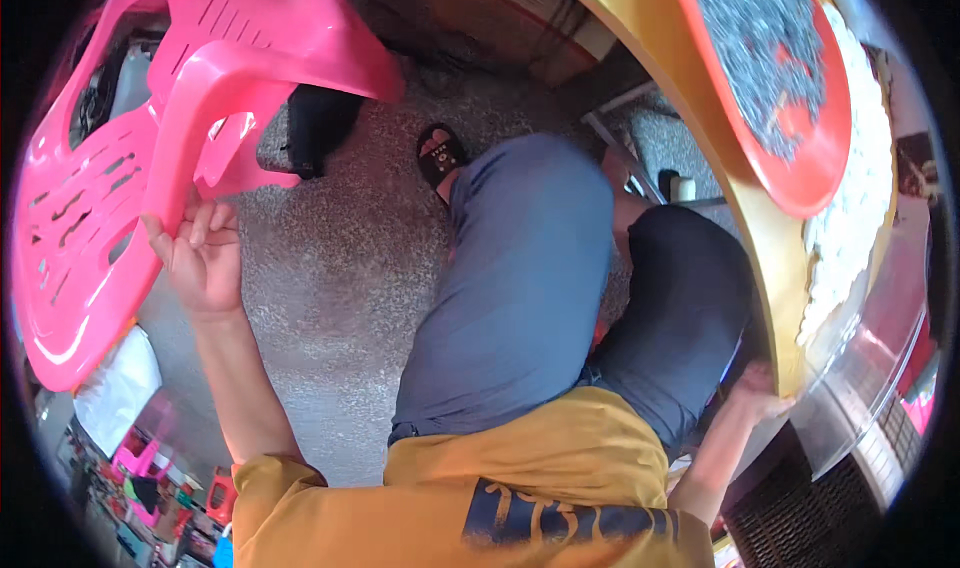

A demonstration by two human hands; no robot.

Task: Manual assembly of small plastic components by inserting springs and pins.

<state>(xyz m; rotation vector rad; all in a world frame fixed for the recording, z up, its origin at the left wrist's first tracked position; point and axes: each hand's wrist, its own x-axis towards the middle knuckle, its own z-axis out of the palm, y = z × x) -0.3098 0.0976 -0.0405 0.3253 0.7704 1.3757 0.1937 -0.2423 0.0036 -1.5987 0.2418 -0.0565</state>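
Note:
A pink plastic chair (95, 183) with slotted panels and a curved armrest fills the left side, tilted. My left hand (208, 253) holds its near edge, thumb and fingers curled at the rim. On the right, my right hand (760, 393) is at the near corner of a yellow-edged table (745, 173), its fingers partly hidden around the edge. An oval red tray (808, 193) on that table holds many small dark grey metal pieces (765, 48), too small to name. Beside it lies a heap of small white pieces (855, 168).
Between chair and table is a speckled grey floor (330, 268), with my sandalled foot (440, 156) on it. A black object (322, 128) stands behind the chair. A white bag (120, 380) and colourful clutter (150, 488) are at lower left. Dark wicker (800, 508) is at lower right.

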